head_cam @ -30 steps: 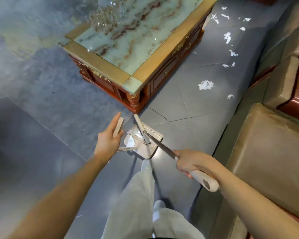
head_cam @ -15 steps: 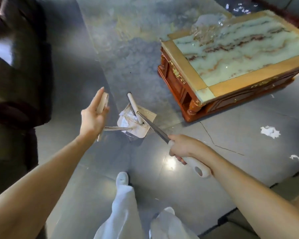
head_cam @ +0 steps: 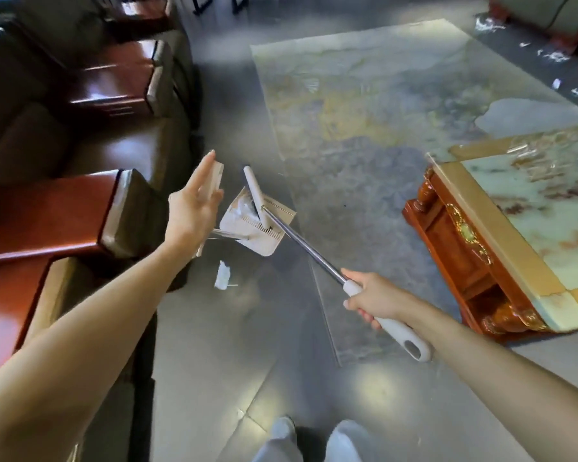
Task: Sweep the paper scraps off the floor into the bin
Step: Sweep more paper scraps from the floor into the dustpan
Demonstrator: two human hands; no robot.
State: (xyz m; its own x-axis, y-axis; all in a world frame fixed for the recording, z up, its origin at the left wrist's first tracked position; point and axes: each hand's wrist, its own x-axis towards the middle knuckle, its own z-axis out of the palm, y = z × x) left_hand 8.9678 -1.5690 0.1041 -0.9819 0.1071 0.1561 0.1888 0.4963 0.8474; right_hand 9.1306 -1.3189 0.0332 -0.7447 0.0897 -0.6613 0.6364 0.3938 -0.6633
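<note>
My left hand point(head_cam: 192, 203) holds the beige handle point(head_cam: 216, 180) of a white dustpan point(head_cam: 252, 233), fingers stretched up along it and thumb against it. The pan hangs tilted above the grey floor with paper scraps point(head_cam: 240, 207) inside. My right hand point(head_cam: 369, 300) grips the white grip of a broom point(head_cam: 309, 253) with a metal shaft. The broom's white head point(head_cam: 254, 191) rests in the pan on the scraps. One white scrap point(head_cam: 222, 280) shows just below the pan. More scraps point(head_cam: 556, 56) lie on the floor at the far right. No bin is in view.
Dark sofas with red-brown wooden arms point(head_cam: 47, 211) line the left side. A carved wooden coffee table with a marble top point(head_cam: 481, 248) stands at the right. A patterned floor panel point(head_cam: 381, 111) stretches ahead. My legs point(head_cam: 314, 441) are at the bottom edge.
The view has swung left: the coffee table slid to the right and the left sofas came in. Both hands carried pan and broom along. A single scrap now shows under the pan.
</note>
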